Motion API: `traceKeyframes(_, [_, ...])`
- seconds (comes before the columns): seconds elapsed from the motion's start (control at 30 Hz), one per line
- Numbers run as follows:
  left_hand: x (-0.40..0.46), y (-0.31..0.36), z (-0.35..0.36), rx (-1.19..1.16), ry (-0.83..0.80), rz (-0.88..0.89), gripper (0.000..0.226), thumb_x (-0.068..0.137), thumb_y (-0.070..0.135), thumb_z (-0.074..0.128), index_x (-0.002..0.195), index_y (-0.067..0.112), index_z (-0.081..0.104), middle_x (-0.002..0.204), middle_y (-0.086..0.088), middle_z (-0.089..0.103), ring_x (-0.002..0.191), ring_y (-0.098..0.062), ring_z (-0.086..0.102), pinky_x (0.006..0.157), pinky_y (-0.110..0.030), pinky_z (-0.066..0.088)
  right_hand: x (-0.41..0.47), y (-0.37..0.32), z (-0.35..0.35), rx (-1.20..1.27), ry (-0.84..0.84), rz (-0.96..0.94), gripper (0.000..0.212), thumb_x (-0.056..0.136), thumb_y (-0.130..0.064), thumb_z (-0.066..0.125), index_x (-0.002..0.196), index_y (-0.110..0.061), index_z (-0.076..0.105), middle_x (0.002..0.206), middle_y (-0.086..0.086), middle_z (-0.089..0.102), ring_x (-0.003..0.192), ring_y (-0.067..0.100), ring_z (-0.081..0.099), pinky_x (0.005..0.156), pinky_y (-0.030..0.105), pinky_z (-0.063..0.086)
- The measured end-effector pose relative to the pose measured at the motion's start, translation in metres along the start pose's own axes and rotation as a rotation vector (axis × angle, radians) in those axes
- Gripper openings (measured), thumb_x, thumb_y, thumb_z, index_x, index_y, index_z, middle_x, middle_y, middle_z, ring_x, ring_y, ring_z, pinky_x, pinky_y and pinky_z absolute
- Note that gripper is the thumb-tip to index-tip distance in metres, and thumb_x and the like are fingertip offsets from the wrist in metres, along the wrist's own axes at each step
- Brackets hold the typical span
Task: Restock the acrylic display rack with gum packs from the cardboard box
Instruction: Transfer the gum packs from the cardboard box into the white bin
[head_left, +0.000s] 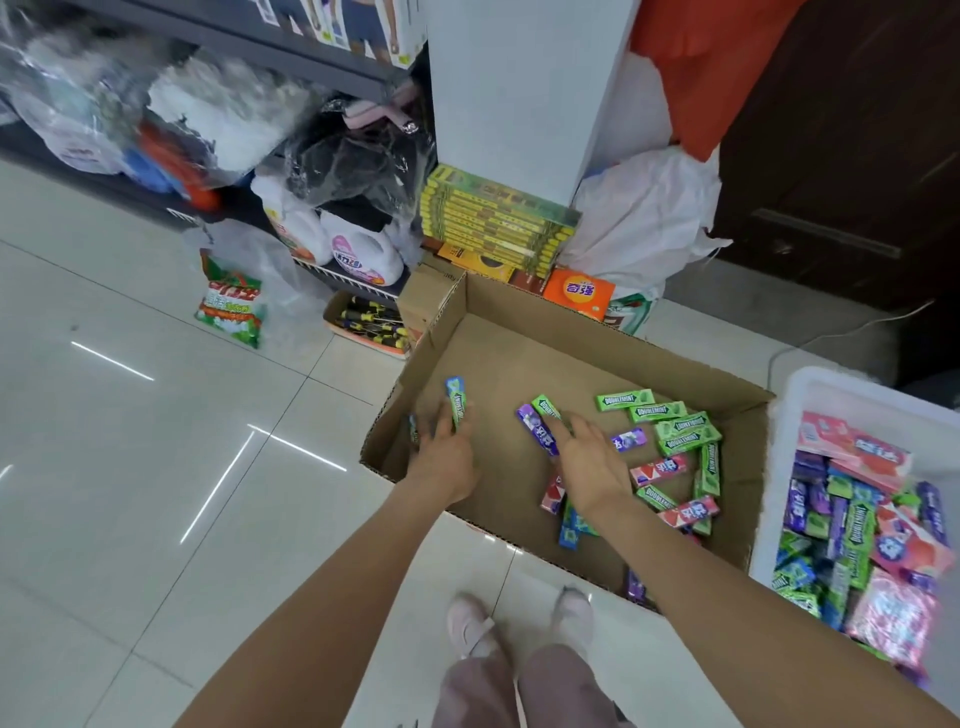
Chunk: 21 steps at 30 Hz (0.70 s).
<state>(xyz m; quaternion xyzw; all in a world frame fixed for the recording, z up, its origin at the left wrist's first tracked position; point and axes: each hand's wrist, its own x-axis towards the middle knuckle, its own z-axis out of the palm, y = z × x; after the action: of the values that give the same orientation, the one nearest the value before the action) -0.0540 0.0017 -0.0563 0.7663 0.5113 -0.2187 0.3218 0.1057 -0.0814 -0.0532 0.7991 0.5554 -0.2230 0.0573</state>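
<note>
Right hand (587, 462) grip spread over purple pack (537, 430) | left hand (441, 452) apparently pinching green pack (457, 402) | cardboard box (519, 343)

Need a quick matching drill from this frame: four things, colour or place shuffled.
Things:
1. brown cardboard box
2. white plastic bin
3. left hand
4. orange carton

Descriptions:
A. beyond the box's far wall
B. on the floor, holds scattered gum packs
C. holds a green-and-blue gum pack
D. right of the box, piled with packs

Pairs: 1-B, 2-D, 3-C, 4-A
</note>
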Motion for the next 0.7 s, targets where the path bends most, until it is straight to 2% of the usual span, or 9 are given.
traceKeyframes(0.1, [0.009, 0.006, 0.001, 0.02, 0.044, 0.12, 0.079, 0.092, 0.016, 0.05, 0.15, 0.027, -0.003, 0.157, 0.001, -0.015, 0.143, -0.033, -0.018, 0.116, -0.051, 0.013, 0.005, 0.0, 0.0, 0.051, 0.0, 0.008, 0.062, 0.093, -0.02, 0.055, 0.145, -0.02, 0.023, 0.144, 0.007, 0.033, 0.13, 0.026, 0.037, 0.103, 0.035, 0.038])
traceKeyframes(0.2, [0.017, 0.013, -0.002, -0.058, 0.168, 0.212, 0.077, 0.089, 0.011, 0.055, 0.15, 0.025, 0.011, 0.159, 0.0, -0.002, 0.146, -0.026, -0.002, 0.113, -0.046, 0.025, 0.01, 0.002, 0.0, 0.05, 0.016, 0.009, 0.059, 0.092, -0.019, 0.056, 0.143, -0.017, 0.026, 0.136, 0.008, 0.038, 0.123, 0.025, 0.041, 0.099, 0.033, 0.039])
traceKeyframes(0.3, [0.021, 0.021, -0.005, -0.076, 0.359, 0.069, 0.067, 0.087, 0.021, 0.061, 0.144, 0.019, 0.025, 0.15, -0.008, 0.021, 0.134, -0.027, 0.026, 0.103, -0.04, 0.036, 0.017, 0.003, -0.002, 0.052, 0.04, 0.028, 0.055, 0.09, -0.007, 0.053, 0.14, -0.014, 0.031, 0.132, 0.009, 0.039, 0.121, 0.024, 0.041, 0.095, 0.031, 0.041])
traceKeyframes(0.37, [0.023, 0.026, -0.005, -0.118, 0.406, -0.077, 0.067, 0.085, 0.031, 0.066, 0.137, 0.012, 0.029, 0.138, -0.012, 0.029, 0.126, -0.028, 0.033, 0.1, -0.039, 0.037, 0.021, 0.002, -0.005, 0.079, 0.032, 0.052, 0.054, 0.089, -0.007, 0.053, 0.139, -0.013, 0.033, 0.131, 0.009, 0.037, 0.123, 0.025, 0.04, 0.095, 0.031, 0.041])
traceKeyframes(0.43, [0.028, 0.029, -0.003, -0.182, 0.408, -0.147, 0.067, 0.082, 0.036, 0.069, 0.131, 0.008, 0.032, 0.134, -0.014, 0.032, 0.125, -0.029, 0.034, 0.099, -0.039, 0.038, 0.024, 0.001, -0.005, 0.081, 0.029, 0.059, 0.052, 0.089, -0.015, 0.056, 0.137, -0.013, 0.035, 0.13, 0.01, 0.038, 0.123, 0.025, 0.039, 0.096, 0.033, 0.04])
traceKeyframes(0.5, [0.034, 0.029, -0.002, -0.198, 0.425, -0.155, 0.064, 0.082, 0.037, 0.069, 0.127, 0.008, 0.035, 0.132, -0.015, 0.035, 0.125, -0.029, 0.034, 0.099, -0.04, 0.038, 0.027, 0.0, -0.005, 0.058, 0.034, 0.055, 0.051, 0.09, -0.022, 0.058, 0.135, -0.011, 0.037, 0.128, 0.011, 0.041, 0.122, 0.026, 0.039, 0.096, 0.034, 0.04])
traceKeyframes(0.7, [0.043, 0.031, -0.01, -0.112, 0.389, -0.056, 0.042, 0.089, 0.027, 0.06, 0.125, 0.011, 0.044, 0.129, -0.016, 0.038, 0.123, -0.033, 0.035, 0.098, -0.044, 0.038, 0.027, 0.0, -0.017, 0.15, 0.019, 0.141, 0.047, 0.086, -0.021, 0.061, 0.126, -0.006, 0.044, 0.122, 0.014, 0.045, 0.117, 0.03, 0.041, 0.088, 0.036, 0.043])
